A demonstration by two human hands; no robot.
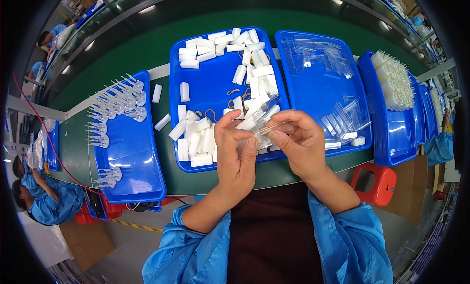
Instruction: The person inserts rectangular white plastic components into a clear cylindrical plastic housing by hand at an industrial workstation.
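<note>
My left hand (234,159) and my right hand (304,149) meet over the near right corner of a blue tray (208,83). Between both sets of fingertips is a thin clear plastic piece (266,129), pinched from either side; its full shape is partly hidden by the fingers. Many white rectangular blocks (184,92) lie piled around the tray's edges, some just behind my fingers. Yellowish bands (210,114) rest among them. A second blue tray (318,95), to the right, holds loose clear plastic strips (313,51) and a few white blocks.
Further left, a blue tray (132,173) carries clear stemmed parts (132,98). Two white blocks (156,93) lie on the green bench beside it. Stacked blue trays (404,147) with bundled clear parts (393,80) stand at right. A red stool (377,182) is below; co-workers (51,200) sit left.
</note>
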